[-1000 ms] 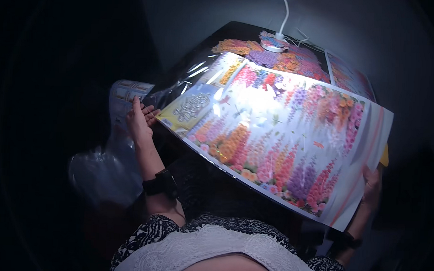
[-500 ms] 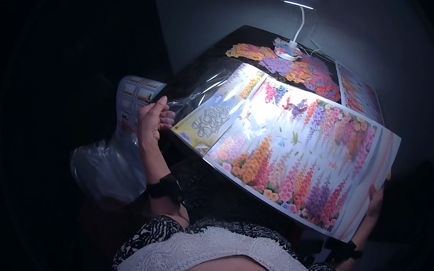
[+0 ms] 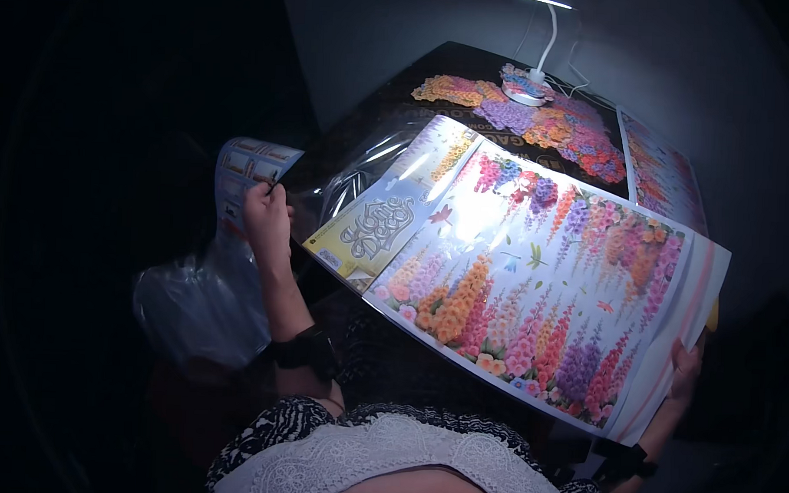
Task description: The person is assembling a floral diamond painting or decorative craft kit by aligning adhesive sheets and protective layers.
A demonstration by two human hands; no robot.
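**Two hands, a flower sheet and a small printed leaflet**

The fingers of the left hand (image 3: 268, 218) are curled shut, pinching the lower edge of a small printed leaflet (image 3: 245, 167) with rows of little coloured squares, which stands up from the hand at the left of the dark table (image 3: 391, 86). A dark band wraps the wrist below that hand. Just beside and below it hangs a crumpled clear plastic bag (image 3: 197, 300), and a glossy clear film (image 3: 362, 167) lies between the leaflet and the big sheet.

The right hand (image 3: 684, 371) grips the lower right edge of the large flower sheet (image 3: 533, 269); its fingers wrap the edge, with the tips hidden behind the paper, so how tightly they close cannot be told. The sheet is held tilted across the person's lap and the near edge of the table, printed with tall stalks of orange, pink and purple flowers, and a yellow title panel sits at its left end.

Further off on the table lie clusters of flower stickers (image 3: 555, 130) in orange, purple and red. A white desk lamp (image 3: 535, 73) stands among them, lit. Another printed sheet (image 3: 662, 173) lies at the table's right edge.
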